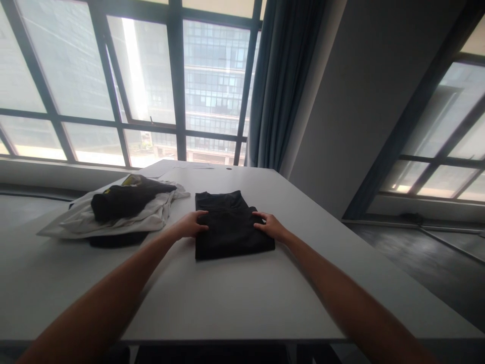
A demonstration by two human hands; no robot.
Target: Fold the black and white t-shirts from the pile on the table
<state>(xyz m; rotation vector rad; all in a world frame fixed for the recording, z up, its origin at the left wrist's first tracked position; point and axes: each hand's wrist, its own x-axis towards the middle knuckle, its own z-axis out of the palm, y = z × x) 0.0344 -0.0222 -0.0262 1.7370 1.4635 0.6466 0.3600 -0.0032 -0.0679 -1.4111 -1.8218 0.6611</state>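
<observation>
On the white table [235, 298], near its middle, lies a folded black garment [230, 225], and both hands rest on it. Much of it is hard to read: the cloth is so dark against the bright windows that its folds and seams barely show, and what kind of garment it is cannot be told. Its far end shows a small step in the outline, where one layer stops short of another. The left hand [192, 224] lies on the garment's left edge, fingers together and pressed flat on the cloth, their tips reaching inward. The right hand [270, 226] lies on the right edge, fingers slightly spread and curled over the border; whether they pinch the cloth or only press it cannot be told. Both forearms are cut off by the bottom of the view.

The folded piece forms a rough rectangle whose long axis runs away from the person, toward the window [151, 81], its near edge lying square to the table's front.

To the left, well apart from the garment, sits a heap of clothes [121, 210]: a dark piece on top of pale fabric, with something dark underneath, mostly hidden. A grey curtain [280, 86] hangs beyond the table.
</observation>
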